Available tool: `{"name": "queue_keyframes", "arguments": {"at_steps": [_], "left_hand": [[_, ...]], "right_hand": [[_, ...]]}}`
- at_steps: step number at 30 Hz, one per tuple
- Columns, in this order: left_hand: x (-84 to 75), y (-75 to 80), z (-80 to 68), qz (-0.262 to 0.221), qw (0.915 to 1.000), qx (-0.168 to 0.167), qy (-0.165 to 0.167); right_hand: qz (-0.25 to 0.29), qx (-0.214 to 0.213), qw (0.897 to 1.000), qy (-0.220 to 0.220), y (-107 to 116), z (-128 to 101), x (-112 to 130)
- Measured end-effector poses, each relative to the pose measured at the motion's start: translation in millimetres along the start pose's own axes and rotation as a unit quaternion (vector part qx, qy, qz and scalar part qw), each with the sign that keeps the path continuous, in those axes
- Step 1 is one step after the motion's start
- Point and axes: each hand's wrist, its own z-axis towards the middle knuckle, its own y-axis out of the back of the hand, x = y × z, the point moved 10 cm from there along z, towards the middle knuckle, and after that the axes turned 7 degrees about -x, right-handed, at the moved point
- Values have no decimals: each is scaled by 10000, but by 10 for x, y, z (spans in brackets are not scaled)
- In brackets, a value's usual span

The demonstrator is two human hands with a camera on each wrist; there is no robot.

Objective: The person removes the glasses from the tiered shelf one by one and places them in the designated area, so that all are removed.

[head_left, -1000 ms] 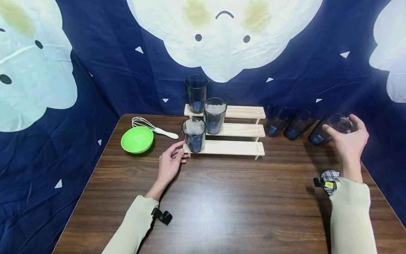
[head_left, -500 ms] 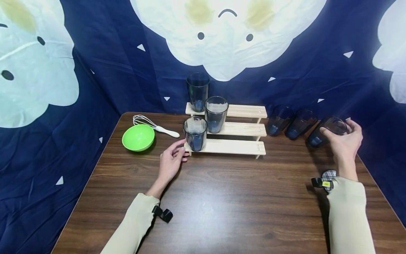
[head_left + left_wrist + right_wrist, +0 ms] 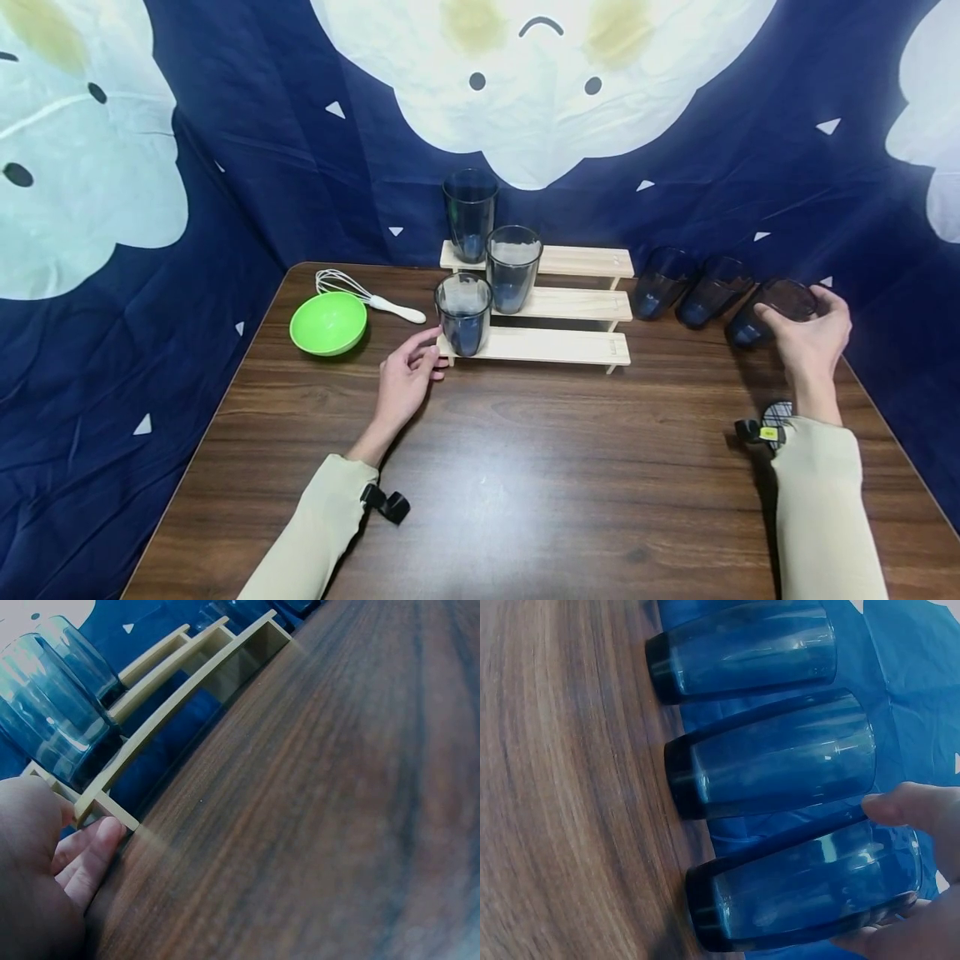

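Observation:
A three-step wooden rack carries three smoky blue tumblers, one per step at its left end: top, middle, lowest. My left hand lies on the table with relaxed fingers touching the left end of the rack. At the right, three more tumblers lean tilted against the cloth. My right hand grips the rightmost tumbler near its rim, base on the table. From the right wrist, that tumbler lies between thumb and fingers.
The other two leaning tumblers sit close beside the held one. A green bowl and a whisk sit at the back left. The brown wooden table is ringed by blue patterned cloth.
My right hand, with the tumbler, has shifted slightly left and down. The left hand stays at the rack's end.

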Motion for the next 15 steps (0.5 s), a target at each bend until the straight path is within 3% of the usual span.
{"name": "queue_keyframes", "arguments": {"at_steps": [15], "left_hand": [[18,0,-3,1,10000,19,-10]], "right_hand": [[-214,374,9990,136,-116,7,-29]]}}
